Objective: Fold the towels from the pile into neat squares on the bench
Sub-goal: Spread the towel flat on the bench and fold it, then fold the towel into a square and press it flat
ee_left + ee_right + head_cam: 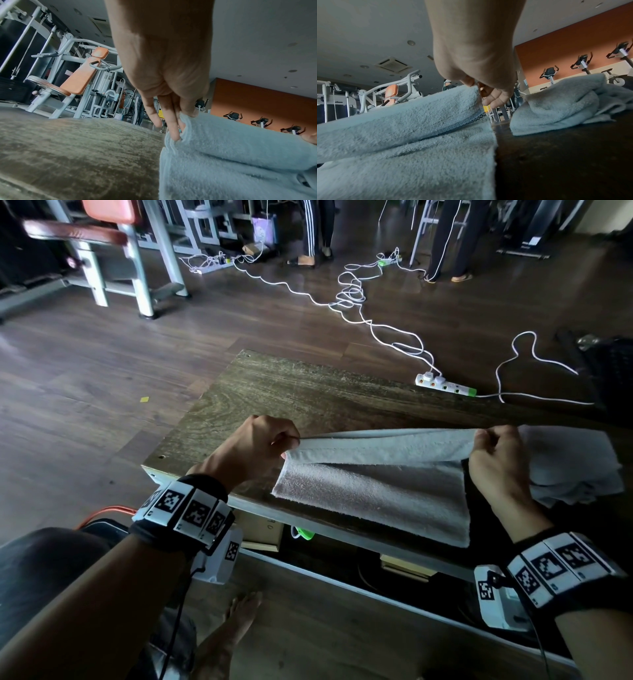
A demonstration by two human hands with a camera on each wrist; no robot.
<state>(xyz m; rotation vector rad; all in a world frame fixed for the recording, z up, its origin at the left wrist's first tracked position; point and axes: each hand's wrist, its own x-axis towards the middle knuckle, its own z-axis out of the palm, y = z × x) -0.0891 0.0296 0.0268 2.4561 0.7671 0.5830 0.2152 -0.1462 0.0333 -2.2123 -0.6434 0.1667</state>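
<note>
A pale grey towel [373, 491] lies across the near edge of the wooden bench [274, 392]. Its far edge is lifted off the lower layer. My left hand [291, 445] pinches the lifted left corner, and in the left wrist view the towel [240, 155] bunches under the left hand [181, 121]. My right hand [479, 441] pinches the right corner; in the right wrist view the right hand [479, 86] holds the raised towel [402, 128] by its hem. The pile of towels [572, 467] sits crumpled just right of my right hand, and this pile [559, 105] shows beyond the fingers.
A white power strip [445, 385] and looping cables [352, 296] lie on the floor beyond the bench. Gym machines [113, 251] stand at the back left, and two people's legs [315, 231] show at the back. My bare foot [239, 614] is under the bench's near edge.
</note>
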